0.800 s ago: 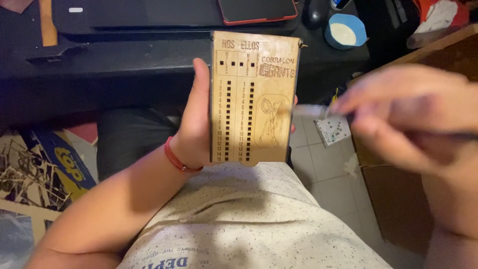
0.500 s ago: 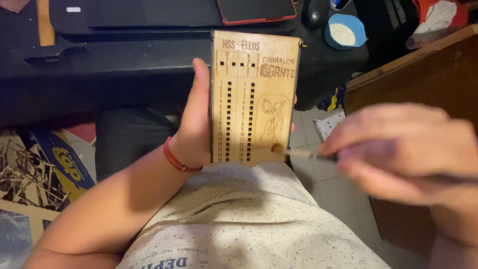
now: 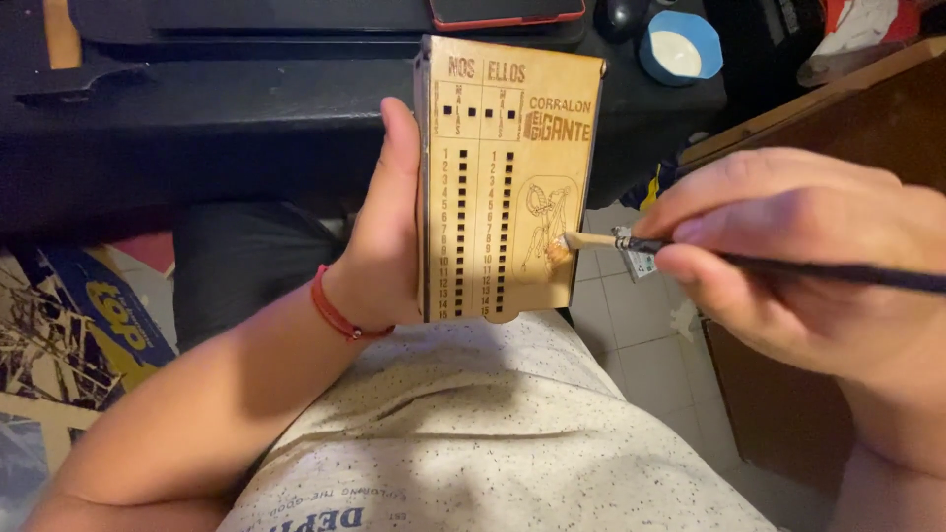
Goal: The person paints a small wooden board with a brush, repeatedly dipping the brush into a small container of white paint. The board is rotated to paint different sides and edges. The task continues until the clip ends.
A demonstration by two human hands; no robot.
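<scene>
From the head camera, looking down, the left hand point(image 3: 389, 246) holds a flat, light brown wooden board point(image 3: 503, 177) upright over the person's lap. The thumb lies along the board's left edge and the other fingers are hidden behind it. The board has rows of small square holes, burned-in marks and a line drawing near its lower right corner.

The right hand point(image 3: 788, 266) pinches a thin paintbrush with a dark handle point(image 3: 788, 264) between thumb and fingers. The pale brush tip touches the board right on the drawing, where a small wet brown spot shows.

A red string bracelet point(image 3: 335, 313) sits on the left wrist. Below the board is a white speckled shirt point(image 3: 493, 433).

Behind the board is a black bench point(image 3: 197, 99). A small blue bowl with a white inside point(image 3: 680, 47) stands on it, up to the right. A brown wooden panel point(image 3: 847, 108) leans at the right side, above a pale tiled floor point(image 3: 641, 345).
</scene>
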